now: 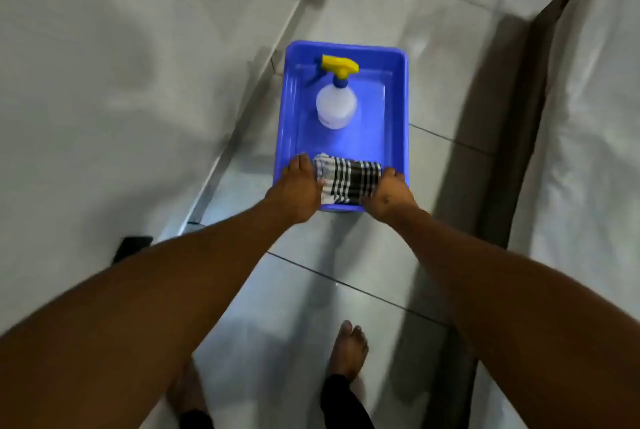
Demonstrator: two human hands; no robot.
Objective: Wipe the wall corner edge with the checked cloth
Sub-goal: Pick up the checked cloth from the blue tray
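A black-and-white checked cloth (pixel 348 181) lies folded over the near rim of a blue plastic tub (pixel 398 110) that stands on the tiled floor. My left hand (pixel 298 191) grips the cloth's left end and the tub rim beside it. My right hand (pixel 389 194) grips the cloth's right end at the same rim. A white spray bottle (pixel 336 104) with a yellow trigger head stands upright inside the tub, towards its far end. The wall (pixel 121 65) rises on the left, meeting the floor along a metal strip (pixel 242 130).
Another pale wall or panel (pixel 595 151) stands on the right behind a dark strip (pixel 519 151). My bare foot (pixel 349 349) is on the grey floor tiles below the tub. A small dark object (pixel 131 248) sits low on the left wall.
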